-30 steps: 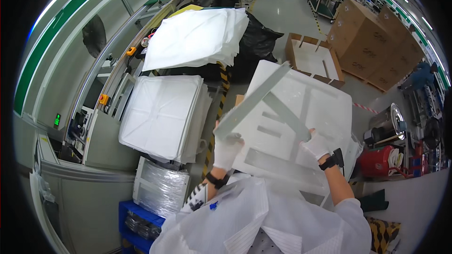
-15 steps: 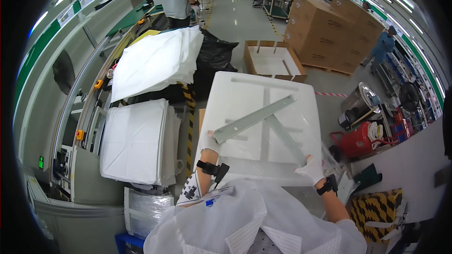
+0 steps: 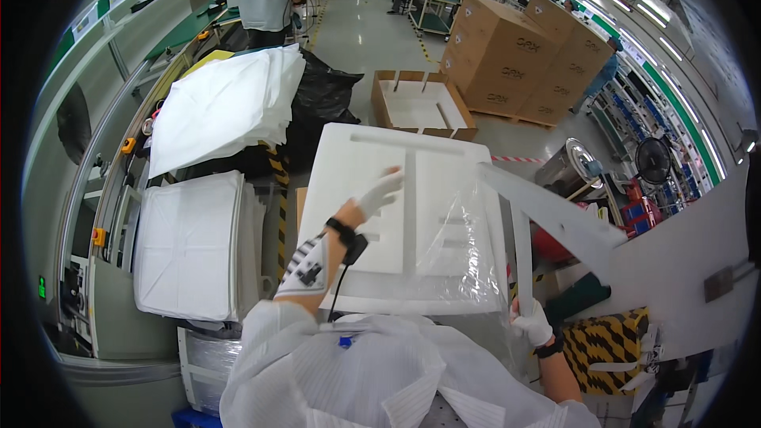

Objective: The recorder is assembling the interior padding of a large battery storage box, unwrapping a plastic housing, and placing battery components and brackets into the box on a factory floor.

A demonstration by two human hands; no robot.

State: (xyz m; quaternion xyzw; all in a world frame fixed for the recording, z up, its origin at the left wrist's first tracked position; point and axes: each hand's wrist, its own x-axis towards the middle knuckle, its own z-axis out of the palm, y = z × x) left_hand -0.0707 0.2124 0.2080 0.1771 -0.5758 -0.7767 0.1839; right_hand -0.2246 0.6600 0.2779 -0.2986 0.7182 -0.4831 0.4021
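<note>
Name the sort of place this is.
Probably a factory packing area: big cardboard boxes, a white foam-like slab in front of the person and striped floor tape suggest it.

My left hand (image 3: 382,192) and right hand (image 3: 533,323) wear white gloves, with black wristbands (image 3: 341,231). The T-shaped piece (image 3: 521,250) is pale grey; the foam slab (image 3: 349,178) is white. My coat (image 3: 372,368) is whitish and finely striped, the cartons (image 3: 491,51) brown, the bag (image 3: 323,89) black, and the mat (image 3: 604,346) diagonally striped yellow and black.
</note>
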